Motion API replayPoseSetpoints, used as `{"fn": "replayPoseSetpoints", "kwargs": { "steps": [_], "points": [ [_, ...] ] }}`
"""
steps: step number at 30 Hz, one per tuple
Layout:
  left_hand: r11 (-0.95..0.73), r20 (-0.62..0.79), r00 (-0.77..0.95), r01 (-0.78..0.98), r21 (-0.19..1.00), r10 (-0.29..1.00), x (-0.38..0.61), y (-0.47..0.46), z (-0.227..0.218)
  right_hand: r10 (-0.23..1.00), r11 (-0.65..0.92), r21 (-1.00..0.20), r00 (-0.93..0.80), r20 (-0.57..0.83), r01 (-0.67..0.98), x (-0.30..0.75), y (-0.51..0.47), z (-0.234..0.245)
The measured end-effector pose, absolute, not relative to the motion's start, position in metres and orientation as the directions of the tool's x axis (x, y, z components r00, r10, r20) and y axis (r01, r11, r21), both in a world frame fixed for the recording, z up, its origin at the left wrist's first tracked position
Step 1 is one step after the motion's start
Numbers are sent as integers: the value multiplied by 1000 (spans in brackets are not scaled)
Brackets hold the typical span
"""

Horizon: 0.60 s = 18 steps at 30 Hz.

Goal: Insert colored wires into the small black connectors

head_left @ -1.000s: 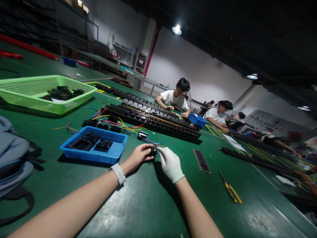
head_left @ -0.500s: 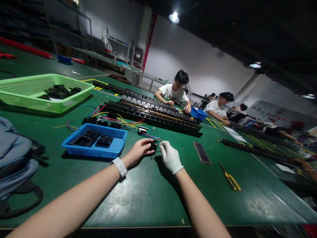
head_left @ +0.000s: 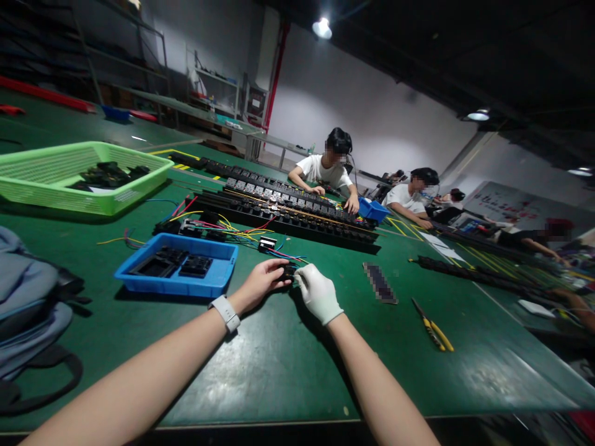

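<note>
My left hand (head_left: 264, 280), bare with a pale watch at the wrist, has its fingers closed round a small black plastic part (head_left: 289, 272). Most of that part is hidden by the fingers. My right hand (head_left: 320, 293) wears a white glove and pinches thin wires right at the part's right side; the wire ends are hidden. Just beyond both hands lies a black-and-white block (head_left: 267, 244) with coloured wires (head_left: 290, 256) trailing toward them. To the left, a blue tray (head_left: 181, 287) holds several black plastic housings (head_left: 195, 265).
A green basket (head_left: 106, 203) with black parts and a grey-blue backpack (head_left: 28, 310) are on the left. Long black assemblies (head_left: 297, 214) span the bench's middle. Yellow-handled pliers (head_left: 433, 328) and a dark, blurred-out flat object (head_left: 380, 283) lie right. Co-workers (head_left: 325, 167) sit across.
My gloved right hand has moved slightly left, so its fingertips now meet the black part. My left hand stays in place, holding it. The view has shifted a little.
</note>
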<state>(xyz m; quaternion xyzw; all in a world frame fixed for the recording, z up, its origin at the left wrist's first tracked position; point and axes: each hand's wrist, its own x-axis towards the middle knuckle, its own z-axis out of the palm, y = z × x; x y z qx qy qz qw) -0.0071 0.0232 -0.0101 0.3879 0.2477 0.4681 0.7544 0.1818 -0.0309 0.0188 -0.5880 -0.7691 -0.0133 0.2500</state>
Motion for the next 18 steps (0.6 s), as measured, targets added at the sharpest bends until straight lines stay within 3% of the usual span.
{"fn": "replayPoseSetpoints", "kwargs": {
  "steps": [12,18],
  "points": [
    [271,-1,460,-521,809,888,-7,23,-8,895,306,-227,-199,399,924,181,-32,23],
    [262,8,474,-500,825,881,-7,21,-7,901,276,-341,-118,418,899,182,-32,23]
  ]
}}
